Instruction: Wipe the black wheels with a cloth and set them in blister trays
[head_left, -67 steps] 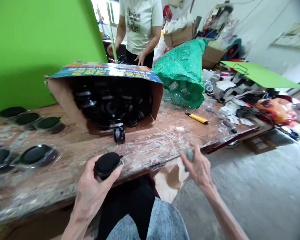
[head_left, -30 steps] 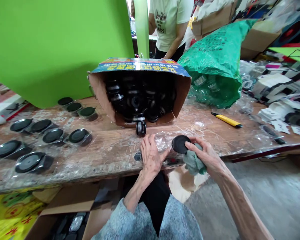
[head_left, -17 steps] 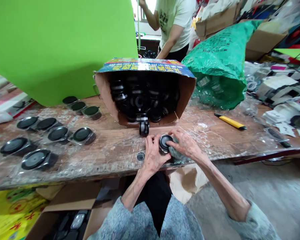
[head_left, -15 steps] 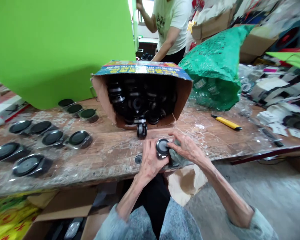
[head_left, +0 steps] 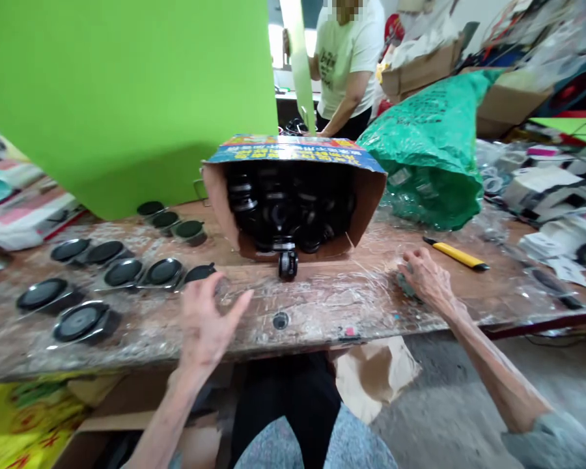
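My left hand (head_left: 206, 322) is at the left of the bench, thumb and fingers apart. Just beyond its fingertips sits a round black-topped piece (head_left: 198, 272) in a clear plastic cup, partly hidden by the fingers. Several similar round pieces (head_left: 163, 271) stand in loose rows to the left. On the right, my right hand (head_left: 427, 281) rests on the bench with its fingers curled over a grey-green cloth (head_left: 409, 286). Between the hands, a cardboard box (head_left: 370, 208) lies on its side, full of black round parts. One black wheel-like part (head_left: 288, 266) hangs out at its front edge.
A yellow utility knife (head_left: 459, 254) lies right of my right hand. Behind it is a green plastic bag (head_left: 434, 150). A tall green panel (head_left: 127, 98) stands at the back left. Beyond the box stands a person (head_left: 349, 65) in a white shirt. Paper scraps (head_left: 547, 189) lie far right.
My left hand has moved left with the round piece, which now stands beside the others, and has let go. My right hand has moved right with the cloth.
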### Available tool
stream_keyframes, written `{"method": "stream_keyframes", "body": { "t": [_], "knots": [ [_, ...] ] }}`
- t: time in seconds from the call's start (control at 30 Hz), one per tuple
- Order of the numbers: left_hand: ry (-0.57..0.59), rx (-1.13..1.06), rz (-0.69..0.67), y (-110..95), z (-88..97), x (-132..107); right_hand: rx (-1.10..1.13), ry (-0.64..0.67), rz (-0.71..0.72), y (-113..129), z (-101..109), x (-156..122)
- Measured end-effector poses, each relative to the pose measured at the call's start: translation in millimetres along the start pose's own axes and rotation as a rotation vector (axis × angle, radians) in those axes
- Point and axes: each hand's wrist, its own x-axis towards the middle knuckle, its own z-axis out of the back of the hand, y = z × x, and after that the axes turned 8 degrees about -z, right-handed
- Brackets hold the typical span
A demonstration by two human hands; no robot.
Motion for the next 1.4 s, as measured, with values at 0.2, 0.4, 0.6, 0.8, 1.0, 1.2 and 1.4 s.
{"method": "stream_keyframes", "body": {
  "t": [0.2,0.4,0.6,0.8,1.0,1.2,1.4],
  "knots": [
    [0.268,-0.007,0.09,-69,-67.6,34,0.076,0.006,0.275,35,9,-38],
    [0.253,-0.354,0.219,-47,-86.3,41,0.509,0.169,0.255,60,27,-92],
    [0.216,-0.815,0.25,-56,-56.2,-5,1.158,0.515,0.077,124,8,-106],
    [0.364,-1.159,0.39,-72,-25.5,-25,1.394,0.567,0.268,152,5,-108],
    [0.731,-1.391,0.514,-58,-7.6,-13,1.274,0.609,0.492,129,14,-115],
    [0.592,-1.334,0.44,-57,-8.0,-31,1.215,0.426,0.146,99,28,-123],
    [0.563,-1.309,0.208,-61,-12.2,-37,1.155,0.168,0.61,132,42,-146]
  ]
}}
